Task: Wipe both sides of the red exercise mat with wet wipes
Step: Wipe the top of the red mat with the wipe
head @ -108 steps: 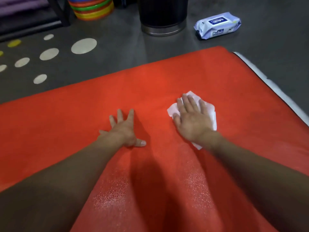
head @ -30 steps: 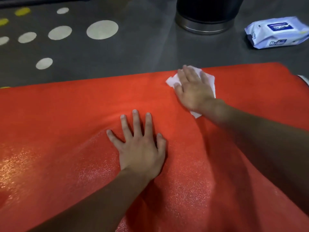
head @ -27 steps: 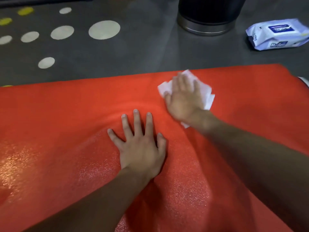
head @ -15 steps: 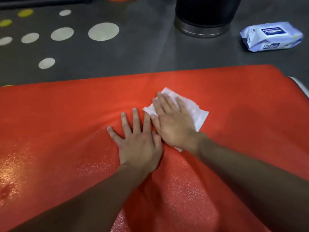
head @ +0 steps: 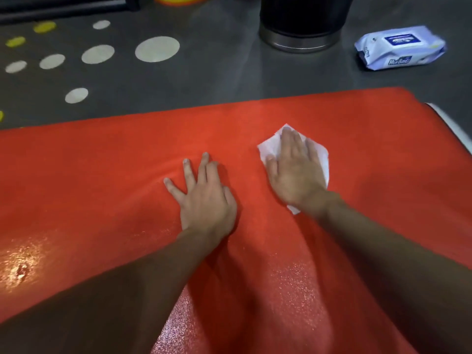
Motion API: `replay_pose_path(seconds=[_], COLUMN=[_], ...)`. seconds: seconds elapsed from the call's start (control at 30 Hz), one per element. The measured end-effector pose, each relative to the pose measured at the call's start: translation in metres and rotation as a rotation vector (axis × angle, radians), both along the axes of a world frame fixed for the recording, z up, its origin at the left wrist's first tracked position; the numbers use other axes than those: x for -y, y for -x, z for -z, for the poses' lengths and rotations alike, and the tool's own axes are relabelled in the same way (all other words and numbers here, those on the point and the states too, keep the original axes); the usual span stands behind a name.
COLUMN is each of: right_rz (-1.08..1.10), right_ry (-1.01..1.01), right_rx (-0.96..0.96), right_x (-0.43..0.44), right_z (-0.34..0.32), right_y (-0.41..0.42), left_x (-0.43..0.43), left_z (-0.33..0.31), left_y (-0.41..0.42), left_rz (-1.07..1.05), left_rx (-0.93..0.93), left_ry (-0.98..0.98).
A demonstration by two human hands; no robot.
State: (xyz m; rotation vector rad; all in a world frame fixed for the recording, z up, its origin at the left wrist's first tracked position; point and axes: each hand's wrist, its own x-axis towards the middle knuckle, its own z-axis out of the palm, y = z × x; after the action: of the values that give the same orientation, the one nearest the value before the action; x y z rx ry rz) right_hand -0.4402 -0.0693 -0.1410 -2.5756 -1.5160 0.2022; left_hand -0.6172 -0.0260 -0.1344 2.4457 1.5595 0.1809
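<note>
Right hand point(head: 296, 175) has slid the wipe point(head: 270, 147) right, now apart from the left hand point(head: 205, 200). Both hands lie flat with straight fingers, right on the wipe, left on the red mat point(head: 102, 180). One mat on the floor. One wipes pack point(head: 398, 48) far right, one black bin point(head: 304, 19) far; contents hidden.
</note>
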Motion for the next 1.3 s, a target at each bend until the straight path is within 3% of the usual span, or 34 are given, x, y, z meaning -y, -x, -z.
replay_pose_path(seconds=[0.07,0.2,0.3,0.37,0.47,0.53,0.67,0.7,0.77,0.87,0.97,1.03,1.1,1.2,1.3], right_rz=[0.010,-0.382,-0.129,0.033,-0.248,-0.416,-0.016,0.004,-0.156,-0.393,-0.113,-0.060,-0.259,-0.497,-0.118], right_ry=[0.048,0.017,0.029,0.094,0.036,0.004,0.059,0.062,0.043,0.033,0.074,0.124,0.099,0.070,0.112], right_rx=[0.015,0.006,0.008,-0.007,0.008,0.000,-0.006,-0.005,0.004,-0.013,-0.012,0.017,0.022,0.008,0.003], right_x=[0.003,0.035,0.039,0.044,0.063,0.072,0.073,0.074,0.085,0.096,0.096,0.102,0.121,0.138,0.146], right_z=[0.002,-0.004,-0.006,-0.006,-0.003,-0.006,-0.005,-0.005,-0.002,-0.006,-0.006,-0.008,-0.007,-0.011,-0.010], right_y=[0.037,0.067,0.018,0.036,0.091,0.076,0.050,0.068,0.103,0.083,0.061,0.096,0.129,0.099,0.076], left_x=[0.000,-0.005,-0.004,0.010,0.038,0.053,0.083,0.092,0.102,0.106,0.111,0.121,0.127,0.123,0.123], left_z=[0.000,-0.004,-0.003,-0.004,-0.005,-0.008,-0.011,-0.012,-0.013,-0.020,-0.032,-0.039,-0.043,-0.044,-0.041], left_y=[0.000,0.013,0.029,0.038,0.046,0.057,0.083,0.087,0.089,0.098,0.107,0.111,0.113,0.122,0.124], left_rz=[-0.011,0.071,0.153,0.142,0.123,0.140,0.135,0.116,0.100,0.131,0.170,0.170,0.188,0.235,0.245], left_rx=[0.025,0.047,-0.047,-0.072,-0.080,-0.111,-0.195,-0.200,-0.209,-0.247,-0.293,-0.315,-0.339,-0.351,-0.321], left_ry=[0.011,0.072,0.057,0.036,0.033,0.043,0.079,0.085,0.100,0.131,0.184,0.249,0.309,0.348,0.379])
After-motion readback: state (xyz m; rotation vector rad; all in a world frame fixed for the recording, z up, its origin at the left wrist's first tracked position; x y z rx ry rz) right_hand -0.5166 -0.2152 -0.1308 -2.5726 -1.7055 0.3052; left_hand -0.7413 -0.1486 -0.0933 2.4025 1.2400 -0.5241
